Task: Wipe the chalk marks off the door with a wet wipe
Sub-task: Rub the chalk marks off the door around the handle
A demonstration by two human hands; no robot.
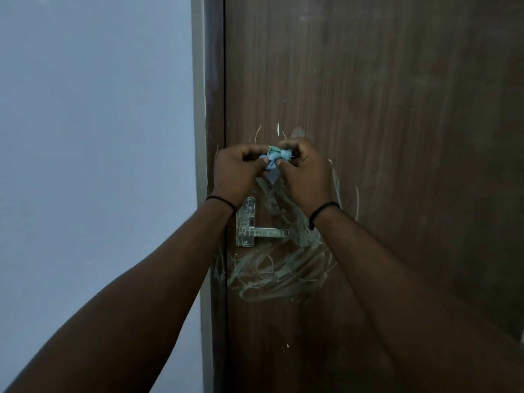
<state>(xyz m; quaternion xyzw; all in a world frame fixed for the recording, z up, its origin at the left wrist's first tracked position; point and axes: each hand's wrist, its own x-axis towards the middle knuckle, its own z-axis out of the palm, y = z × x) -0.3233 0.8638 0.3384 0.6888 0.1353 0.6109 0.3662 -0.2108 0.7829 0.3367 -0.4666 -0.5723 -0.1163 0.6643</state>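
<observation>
A dark brown wooden door (pixel 397 109) fills the right of the view. Pale chalk marks (pixel 278 273) scribble around and below its metal handle (pixel 263 232). Thin chalk strokes also show above my hands. My left hand (pixel 235 174) and my right hand (pixel 306 171) are raised side by side in front of the door, both pinching a small crumpled blue-green wet wipe (pixel 276 157) between their fingertips. The wipe is bunched up, with a corner hanging down. It is held just off the door, above the handle.
The brown door frame (pixel 214 80) runs vertically to the left of the door. A plain pale wall (pixel 93 137) takes up the left side. A black band circles each wrist.
</observation>
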